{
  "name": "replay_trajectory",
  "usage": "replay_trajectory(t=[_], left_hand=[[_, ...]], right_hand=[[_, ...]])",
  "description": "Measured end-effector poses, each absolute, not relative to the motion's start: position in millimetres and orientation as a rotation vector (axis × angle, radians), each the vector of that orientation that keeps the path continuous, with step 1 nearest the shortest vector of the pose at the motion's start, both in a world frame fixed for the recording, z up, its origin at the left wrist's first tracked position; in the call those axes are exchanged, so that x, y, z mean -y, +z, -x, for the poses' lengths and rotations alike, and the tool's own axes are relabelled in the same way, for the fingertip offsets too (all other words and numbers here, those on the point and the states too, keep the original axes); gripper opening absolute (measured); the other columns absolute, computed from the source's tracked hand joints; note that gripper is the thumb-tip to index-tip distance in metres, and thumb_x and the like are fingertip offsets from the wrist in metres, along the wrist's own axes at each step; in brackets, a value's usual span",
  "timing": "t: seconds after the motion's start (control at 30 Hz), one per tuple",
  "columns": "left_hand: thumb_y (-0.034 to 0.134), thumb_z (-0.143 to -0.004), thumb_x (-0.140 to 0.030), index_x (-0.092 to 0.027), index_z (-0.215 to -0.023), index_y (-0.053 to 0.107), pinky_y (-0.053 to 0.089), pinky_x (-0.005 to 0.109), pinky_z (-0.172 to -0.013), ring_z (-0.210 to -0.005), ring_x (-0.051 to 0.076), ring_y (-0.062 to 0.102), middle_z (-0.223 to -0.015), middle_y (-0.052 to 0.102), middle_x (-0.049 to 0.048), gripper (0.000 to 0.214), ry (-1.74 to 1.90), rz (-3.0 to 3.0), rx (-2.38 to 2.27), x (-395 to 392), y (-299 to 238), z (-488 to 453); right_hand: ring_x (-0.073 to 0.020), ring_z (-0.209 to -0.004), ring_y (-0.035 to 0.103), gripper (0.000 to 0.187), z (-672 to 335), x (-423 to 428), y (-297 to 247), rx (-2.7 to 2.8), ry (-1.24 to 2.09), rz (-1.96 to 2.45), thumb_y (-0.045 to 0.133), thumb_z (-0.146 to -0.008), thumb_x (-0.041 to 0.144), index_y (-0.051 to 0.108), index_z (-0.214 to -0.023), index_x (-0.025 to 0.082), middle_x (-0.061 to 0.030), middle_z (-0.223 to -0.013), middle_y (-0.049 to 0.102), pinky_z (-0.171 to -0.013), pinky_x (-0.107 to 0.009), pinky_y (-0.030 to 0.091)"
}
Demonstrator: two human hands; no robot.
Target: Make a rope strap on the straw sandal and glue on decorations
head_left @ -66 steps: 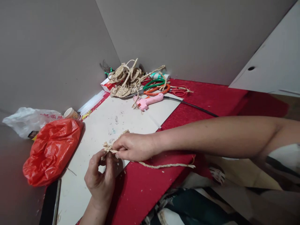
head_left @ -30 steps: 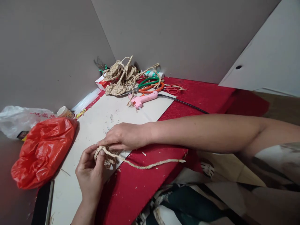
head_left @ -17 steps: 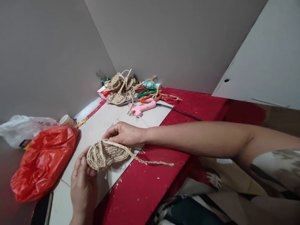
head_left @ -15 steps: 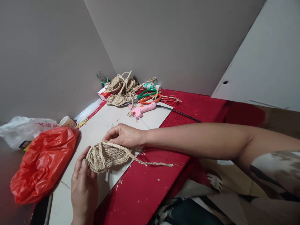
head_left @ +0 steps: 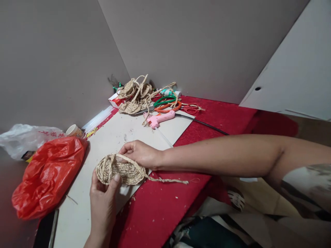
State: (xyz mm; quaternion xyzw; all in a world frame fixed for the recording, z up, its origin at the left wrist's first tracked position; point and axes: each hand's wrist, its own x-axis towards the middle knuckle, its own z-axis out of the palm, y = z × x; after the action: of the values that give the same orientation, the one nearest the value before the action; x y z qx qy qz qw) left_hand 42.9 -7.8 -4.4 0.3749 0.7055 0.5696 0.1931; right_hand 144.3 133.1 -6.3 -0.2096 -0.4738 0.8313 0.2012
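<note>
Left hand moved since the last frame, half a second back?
Yes. Against the red bag, the left hand has shifted toward picture right; its thumb now overlaps the coil's near edge.

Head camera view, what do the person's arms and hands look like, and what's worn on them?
The left grip and right grip are human hands without gloves; no ring, watch or bracelet shows. The right arm is bare up to a loose short sleeve with white, black and brownish-grey patches. Only part of the left forearm shows, also uncovered.
</note>
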Motion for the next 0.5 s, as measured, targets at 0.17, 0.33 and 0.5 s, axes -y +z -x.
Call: replay_trajectory(t=[0.17,0.33,0.5], left_hand=[[0.069,-0.083,-0.035,-0.023,-0.135,0.048,0.058,0.032,-0.08,-0.1,0.022,0.07,-0.117,0.069,0.0115,0.057,1.648,-1.207,-2.185,3.7,-12.6,-42.8],[0.08,-0.07,-0.026,-0.024,-0.134,0.044,0.048,0.043,-0.097,-0.127,0.028,0.051,-0.147,0.043,0.0174,0.073,1.726,-1.731,-2.452,6.4,-13.7,-32.1],[0.079,-0.067,-0.018,-0.02,-0.095,0.062,0.035,0.053,-0.108,-0.125,0.033,0.053,-0.131,0.06,0.017,0.033,1.413,-2.304,-2.598,6.3,-6.6,-21.5]], right_hand=[[-0.0068,-0.057,0.051,0.015,-140.7,-129.0,-8.0,1.437,2.216,0.635,0.072,-0.075,0.009,0.058,-0.073,0.011,0.0032,-0.061,0.059,-0.056,-0.018,0.038],[-0.0055,-0.056,0.048,0.012,-144.8,-124.9,-2.6,1.548,2.09,0.634,0.063,-0.08,0.005,0.055,-0.074,0.012,0.005,-0.06,0.055,-0.056,-0.018,0.037],[-0.0055,-0.056,0.046,0.014,-147.3,-120.8,-1.6,1.653,1.977,0.64,0.061,-0.075,0.001,0.053,-0.074,0.013,0.0064,-0.059,0.052,-0.056,-0.018,0.034]])
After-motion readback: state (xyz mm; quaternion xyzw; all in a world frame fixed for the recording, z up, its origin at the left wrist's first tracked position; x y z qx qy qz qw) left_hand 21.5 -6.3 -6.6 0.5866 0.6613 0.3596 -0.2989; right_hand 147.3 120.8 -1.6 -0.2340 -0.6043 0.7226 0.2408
